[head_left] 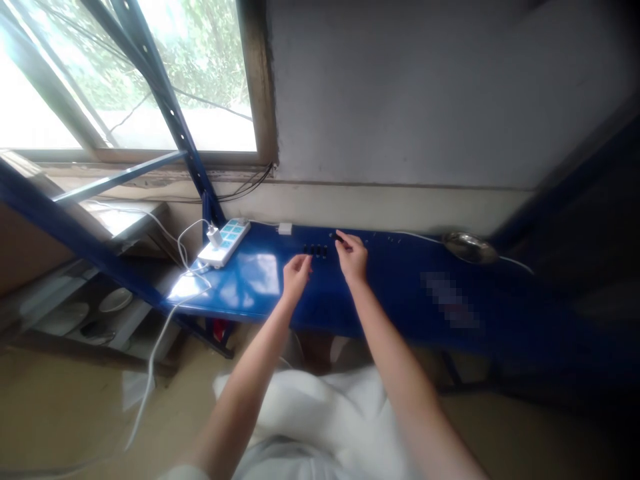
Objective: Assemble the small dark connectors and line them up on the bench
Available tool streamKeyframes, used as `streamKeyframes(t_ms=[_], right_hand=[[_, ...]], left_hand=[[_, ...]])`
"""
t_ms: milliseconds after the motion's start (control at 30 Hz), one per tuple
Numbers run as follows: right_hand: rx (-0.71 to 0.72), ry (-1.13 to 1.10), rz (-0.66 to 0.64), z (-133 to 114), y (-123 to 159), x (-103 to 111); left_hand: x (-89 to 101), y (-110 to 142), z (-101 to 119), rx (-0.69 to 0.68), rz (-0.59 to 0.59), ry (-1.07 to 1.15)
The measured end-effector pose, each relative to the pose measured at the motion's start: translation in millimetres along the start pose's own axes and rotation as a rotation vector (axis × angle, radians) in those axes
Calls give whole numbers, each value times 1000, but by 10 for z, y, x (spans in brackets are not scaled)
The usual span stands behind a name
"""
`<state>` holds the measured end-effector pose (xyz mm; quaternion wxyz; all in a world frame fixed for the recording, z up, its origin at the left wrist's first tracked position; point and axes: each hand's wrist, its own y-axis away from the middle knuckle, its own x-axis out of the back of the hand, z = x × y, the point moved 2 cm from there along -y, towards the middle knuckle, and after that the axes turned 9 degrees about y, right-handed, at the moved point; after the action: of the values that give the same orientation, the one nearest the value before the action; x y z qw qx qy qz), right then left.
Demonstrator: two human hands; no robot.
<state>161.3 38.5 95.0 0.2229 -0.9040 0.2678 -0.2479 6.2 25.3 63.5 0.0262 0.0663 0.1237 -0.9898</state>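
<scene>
Several small black pieces (319,251) stand or lie in a row on the blue tabletop (350,313), too small to name. My left hand (297,272) is at the near left end of that row, thumb and fingers pinched together; whether anything is between them is hidden. Just right of the row, my right hand (353,255) pinches a small black piece (339,238) between thumb and fingertips, a little above the table. Tiny bits (394,240) are scattered on the table beyond and to the right of this hand.
A white power strip (227,243) with a plugged-in charger sits at the table's left end, its cable hanging over the edge. A white adapter (285,229) lies at the back. A shiny metal bowl (470,247) stands at the back right. Blue shelf posts (173,110) rise at left.
</scene>
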Motion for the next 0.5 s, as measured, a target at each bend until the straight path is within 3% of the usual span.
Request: streamKeyframes(t_ms=[133, 233, 500], right_hand=[[109, 22, -15, -316, 32, 146], [165, 40, -5, -457, 66, 200], [270, 13, 45, -580, 162, 222]], left_hand=[[-137, -42, 424, -62, -183, 94], [-211, -43, 619, -130, -232, 104], [-250, 6, 685, -209, -169, 127]])
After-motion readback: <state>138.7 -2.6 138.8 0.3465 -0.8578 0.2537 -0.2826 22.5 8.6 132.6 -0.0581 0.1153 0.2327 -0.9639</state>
